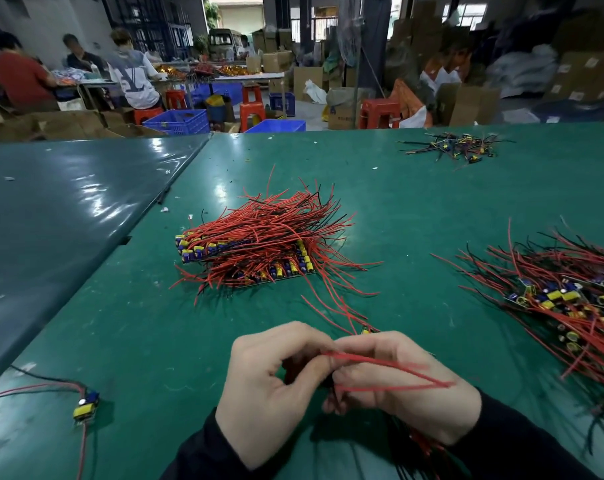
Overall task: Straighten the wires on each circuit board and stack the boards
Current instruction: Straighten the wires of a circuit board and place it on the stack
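Head view: red wires [387,370] between both hands' [402,382] grip.

The stack [255,252] lies mid-table [127,306]. Behind it to the right, well apart, sits a small pile [456,147]. Right of the stack spreads a loose heap [563,299]. Before the stack, both hands [345,382] meet; left of them lies one board [86,405].

Small circuit board [365,330] mostly hidden behind both hands; motion-blurred thin red wires [390,372]; right-hand board pile [570,299] cropped by edge.
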`<state>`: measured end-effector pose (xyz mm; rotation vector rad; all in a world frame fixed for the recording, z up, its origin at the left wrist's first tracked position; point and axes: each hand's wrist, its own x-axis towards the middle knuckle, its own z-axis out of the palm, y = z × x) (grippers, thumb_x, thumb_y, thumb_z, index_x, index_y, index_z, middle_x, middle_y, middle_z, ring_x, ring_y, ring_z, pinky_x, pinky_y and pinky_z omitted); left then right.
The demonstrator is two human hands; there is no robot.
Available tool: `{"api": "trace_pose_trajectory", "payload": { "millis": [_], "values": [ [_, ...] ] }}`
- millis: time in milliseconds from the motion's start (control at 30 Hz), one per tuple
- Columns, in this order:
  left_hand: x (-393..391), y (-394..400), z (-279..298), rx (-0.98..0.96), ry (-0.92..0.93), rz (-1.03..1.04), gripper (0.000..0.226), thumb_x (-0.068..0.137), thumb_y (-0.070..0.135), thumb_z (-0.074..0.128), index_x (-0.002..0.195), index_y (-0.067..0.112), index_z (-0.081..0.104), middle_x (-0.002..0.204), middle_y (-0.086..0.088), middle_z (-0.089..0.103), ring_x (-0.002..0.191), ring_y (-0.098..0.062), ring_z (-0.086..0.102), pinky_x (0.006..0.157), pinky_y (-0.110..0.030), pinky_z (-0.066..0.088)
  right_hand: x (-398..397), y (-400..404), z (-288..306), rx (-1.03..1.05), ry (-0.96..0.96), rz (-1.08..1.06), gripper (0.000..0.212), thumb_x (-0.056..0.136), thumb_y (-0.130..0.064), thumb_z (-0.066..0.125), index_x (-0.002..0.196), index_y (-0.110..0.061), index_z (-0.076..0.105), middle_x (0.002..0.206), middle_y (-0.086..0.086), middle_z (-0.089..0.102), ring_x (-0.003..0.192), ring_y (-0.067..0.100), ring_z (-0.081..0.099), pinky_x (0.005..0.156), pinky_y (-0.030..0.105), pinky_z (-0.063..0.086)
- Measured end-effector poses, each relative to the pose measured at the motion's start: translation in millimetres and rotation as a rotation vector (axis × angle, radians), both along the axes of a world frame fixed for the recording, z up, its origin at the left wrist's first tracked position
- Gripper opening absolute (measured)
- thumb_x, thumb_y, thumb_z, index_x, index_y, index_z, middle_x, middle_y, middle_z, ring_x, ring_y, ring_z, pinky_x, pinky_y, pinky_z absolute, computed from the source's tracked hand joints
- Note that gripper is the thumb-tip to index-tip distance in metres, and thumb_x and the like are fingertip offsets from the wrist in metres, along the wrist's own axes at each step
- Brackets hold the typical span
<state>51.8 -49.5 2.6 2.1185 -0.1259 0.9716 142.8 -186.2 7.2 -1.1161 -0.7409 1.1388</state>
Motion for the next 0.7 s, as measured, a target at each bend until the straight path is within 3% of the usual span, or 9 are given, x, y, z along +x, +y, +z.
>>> {"api": "trace_pose_trajectory", "payload": {
  "millis": [100,167,233,333,500,567,700],
  "values": [
    [1,2,-2,0.053,0.033,-0.027,0.009,0.075,0.008,0.071,0.072,0.016,0.069,0.066,0.021,0.054,0.056,0.004,0.049,0.056,-0.011,0.039,7,-2,4,-0.004,-0.058,-0.058,0.012,0.078,-0.003,0.069,0.09,-0.006,0.072,0.081,0.013,0.066,0.066,0.015,0.062,0.065,0.021,0.052],
    [0,2,-2,0.058,0.035,-0.037,0.006,0.076,0.012,0.069,0.072,0.017,0.069,0.066,0.021,0.053,0.056,0.004,0.048,0.056,-0.012,0.039,2,0,-5,-0.023,-0.041,-0.045,0.015,0.078,-0.002,0.068,0.092,-0.005,0.072,0.083,0.015,0.066,0.068,0.016,0.063,0.066,0.022,0.052],
    [-1,2,-2,0.058,0.021,-0.014,0.005,0.076,0.015,0.067,0.072,0.015,0.07,0.065,0.019,0.054,0.055,0.003,0.049,0.055,-0.012,0.04,6,-1,0,-0.049,0.074,-0.074,0.023,0.076,-0.004,0.065,0.099,-0.002,0.07,0.086,0.018,0.066,0.069,0.021,0.066,0.065,0.025,0.054],
    [-2,3,-2,-0.024,0.021,0.048,0.012,0.077,0.022,0.068,0.066,0.016,0.068,0.056,0.011,0.057,0.048,-0.005,0.049,0.048,-0.018,0.041,6,0,-2,-0.092,0.078,-0.152,0.039,0.072,0.002,0.075,0.109,0.0,0.063,0.085,0.016,0.069,0.067,0.021,0.069,0.061,0.025,0.055],
    [-2,-1,0,-0.074,0.039,0.063,0.015,0.077,0.029,0.069,0.064,0.022,0.065,0.053,0.011,0.057,0.045,-0.003,0.048,0.046,-0.017,0.04,4,-1,-2,-0.127,0.037,-0.197,0.022,0.06,0.002,0.079,0.079,-0.011,0.076,0.071,0.007,0.07,0.062,0.013,0.067,0.057,0.023,0.054],
    [-3,-3,0,-0.187,0.081,0.037,0.019,0.076,0.033,0.069,0.064,0.02,0.064,0.051,0.01,0.057,0.043,-0.002,0.048,0.045,-0.015,0.038,4,-2,-1,-0.13,0.002,-0.198,0.023,0.06,0.002,0.077,0.08,-0.01,0.076,0.071,0.008,0.07,0.063,0.013,0.066,0.061,0.022,0.054],
    [-1,-3,3,-0.615,0.206,-0.12,0.024,0.074,0.031,0.07,0.062,0.01,0.065,0.046,-0.004,0.056,0.034,-0.014,0.045,0.037,-0.016,0.034,3,0,1,-0.137,-0.085,-0.224,0.027,0.07,0.013,0.07,0.082,-0.01,0.077,0.08,0.012,0.072,0.067,0.015,0.065,0.066,0.024,0.049]
  ]
}}
